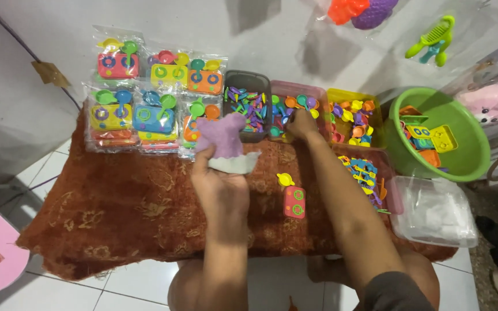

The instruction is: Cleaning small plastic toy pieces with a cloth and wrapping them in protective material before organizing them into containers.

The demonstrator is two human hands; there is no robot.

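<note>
My left hand (221, 190) is raised over a brown patterned cloth (122, 207), its fingers covered by purple finger sleeves (224, 133) and pinching a thin clear bag (234, 163). My right hand (302, 124) reaches into a pink tray (312, 87) of small coloured toy pans. On the cloth between my arms lie a pink toy stove (294, 201) and a yellow toy pot (285, 179).
Several bagged toy stove sets (145, 95) lie at the back left. A grey tray (248, 103), a yellow tray (350, 115) and a further tray (370, 175) hold small toy pieces. A green basin (462, 155) with toy stoves and a clear box of bags (433, 213) stand at the right.
</note>
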